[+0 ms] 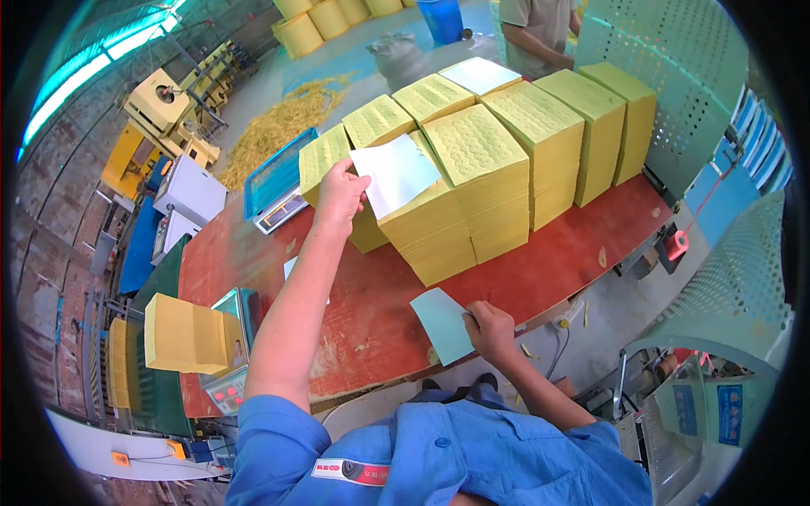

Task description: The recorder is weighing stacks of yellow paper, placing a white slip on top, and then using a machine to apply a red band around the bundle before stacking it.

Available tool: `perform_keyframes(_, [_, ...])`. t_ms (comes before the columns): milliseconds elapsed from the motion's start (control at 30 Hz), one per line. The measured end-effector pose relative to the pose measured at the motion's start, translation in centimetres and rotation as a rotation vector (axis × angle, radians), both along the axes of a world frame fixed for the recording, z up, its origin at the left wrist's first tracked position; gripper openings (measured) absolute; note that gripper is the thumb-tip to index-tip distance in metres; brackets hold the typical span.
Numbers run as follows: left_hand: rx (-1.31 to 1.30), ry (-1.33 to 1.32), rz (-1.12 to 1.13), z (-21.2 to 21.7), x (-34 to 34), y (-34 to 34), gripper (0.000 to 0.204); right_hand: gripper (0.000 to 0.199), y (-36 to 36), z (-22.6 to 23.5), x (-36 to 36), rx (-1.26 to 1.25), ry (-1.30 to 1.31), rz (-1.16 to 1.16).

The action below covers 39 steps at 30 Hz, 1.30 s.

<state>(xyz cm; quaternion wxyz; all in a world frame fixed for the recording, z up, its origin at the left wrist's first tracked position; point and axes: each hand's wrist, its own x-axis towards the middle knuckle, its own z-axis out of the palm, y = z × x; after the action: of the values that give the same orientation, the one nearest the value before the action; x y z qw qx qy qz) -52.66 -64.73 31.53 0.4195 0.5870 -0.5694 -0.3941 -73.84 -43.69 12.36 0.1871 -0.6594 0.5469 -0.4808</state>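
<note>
- The work looks partway: 1 far yellow stack [507,85] carries a white sheet [479,73]; most other tops are bare.
- Left hand [342,196], arm stretched forward, pinches a pale sheet [395,173] over the front-left stack [426,240].
- Right hand [491,329], forearm slanting inward, grips a bluish sheet [443,325] at the bench's [363,329] near edge.

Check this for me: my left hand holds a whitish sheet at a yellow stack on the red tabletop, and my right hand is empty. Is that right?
Not quite: your right hand isn't empty. The head view shows it holding a pale blue-green sheet. Your left hand does hold a whitish sheet at a yellow stack on the red tabletop.
</note>
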Motion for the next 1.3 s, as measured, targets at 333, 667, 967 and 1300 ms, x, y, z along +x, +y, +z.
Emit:
perform_keyframes(333, [-0.023, 0.616, -0.068, 3.0, -0.7, 1.0, 0.045, 0.006, -0.1, -0.2, -0.5, -0.045, -0.004, 0.04])
perform_keyframes(667, [-0.059, 0.0, 0.005, 0.0, -0.9, -0.4, 0.06, 0.007, -0.2, -0.3, -0.4, -0.067, -0.004, 0.028])
perform_keyframes(967, [-0.04, -0.09, -0.027, 0.6, -1.3, -0.1, 0.064, 0.007, -0.3, -0.2, -0.2, -0.066, 0.023, 0.019])
perform_keyframes(1300, [-0.222, -0.309, 0.057, -1.2, -1.0, -0.9, 0.062, 0.006, -0.2, -0.3, -0.3, -0.085, 0.007, 0.027])
